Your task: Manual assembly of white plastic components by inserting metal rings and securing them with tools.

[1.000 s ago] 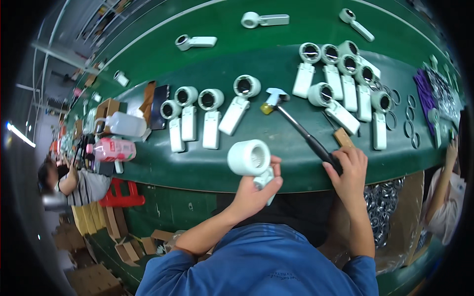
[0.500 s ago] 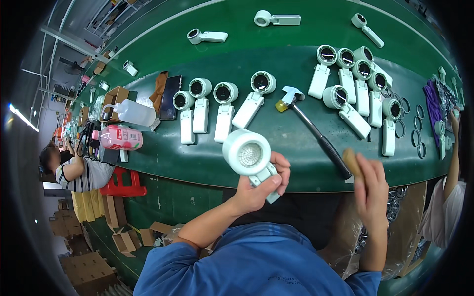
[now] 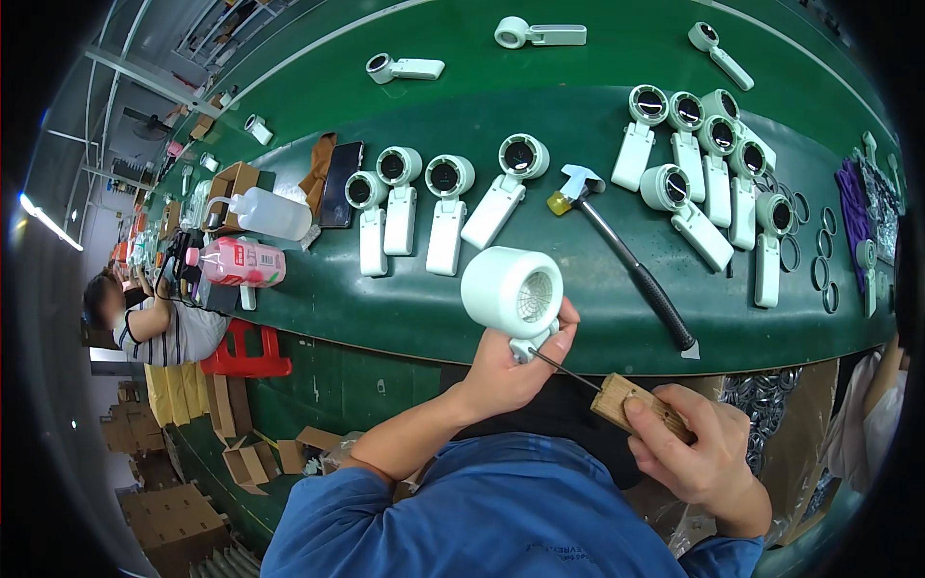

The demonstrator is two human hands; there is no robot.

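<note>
A pale green handheld fan [image 3: 493,287] is held up over the table's near edge, its round head tilted with the grille facing right. My left hand [image 3: 503,378] is closed around its handle below the head. In my right hand [image 3: 708,451] is a wooden-handled awl [image 3: 617,397], gripped by its block-like handle. The awl's thin metal shaft points up and left, its tip at the hinge under the fan's head; whether it has entered the hinge I cannot tell. A hammer [image 3: 631,270] with a black grip lies on the table beyond my hands.
Several matching fans [image 3: 448,193] lie left of the hammer, more [image 3: 718,173] to its right beside grey rings [image 3: 821,260]. A pink-labelled bottle [image 3: 241,262] and a white squeeze bottle [image 3: 270,214] are at left. One person [image 3: 159,323] sits far left; another's sleeve [image 3: 882,414] shows at right.
My right hand has moved down and turned, bringing the awl's tip to the fan's hinge. The fan's head has turned to the right in my left hand.
</note>
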